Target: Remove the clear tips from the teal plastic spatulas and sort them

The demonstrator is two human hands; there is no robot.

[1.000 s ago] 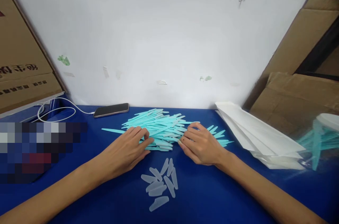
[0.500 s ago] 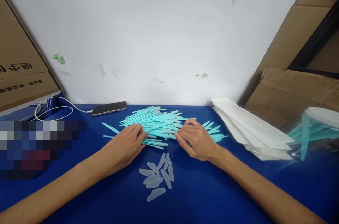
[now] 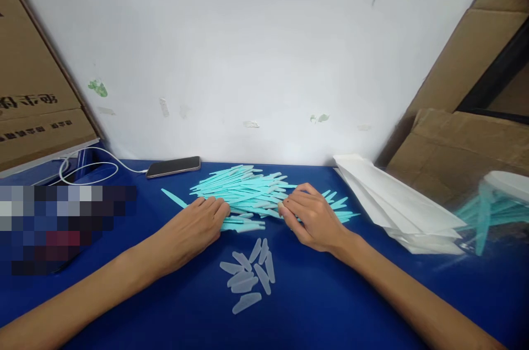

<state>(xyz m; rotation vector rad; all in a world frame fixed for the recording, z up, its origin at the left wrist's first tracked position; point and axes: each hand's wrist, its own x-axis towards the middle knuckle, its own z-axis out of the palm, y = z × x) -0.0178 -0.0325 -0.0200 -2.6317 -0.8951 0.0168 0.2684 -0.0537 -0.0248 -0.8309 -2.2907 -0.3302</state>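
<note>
A heap of slim turquoise sticks that look like eyebrow razors [image 3: 243, 187] lies between and beyond my hands. My left hand [image 3: 204, 217] is closed around a small bundle of these razors [image 3: 243, 224], whose ends stick out to the right beneath the heap. At the heap's right edge, my right hand [image 3: 309, 215] has its fingers curled and pinched; what sits at the fingertips is hidden. Several translucent blade-shaped pieces [image 3: 247, 302] lie loose on the blue table in front of the hands.
White paper bags [image 3: 397, 201] lie stacked at right, beside a clear bag of turquoise sticks [image 3: 491, 206]. A phone [image 3: 173, 167] with a white cable [image 3: 128, 167] rests against the wall. Cardboard boxes [image 3: 37, 91] flank both sides. A pixelated patch covers the left.
The bundle in my left hand now sits more closely together. The right hand stays at the heap's edge, fingers still pinched. The whole view has shifted slightly.
</note>
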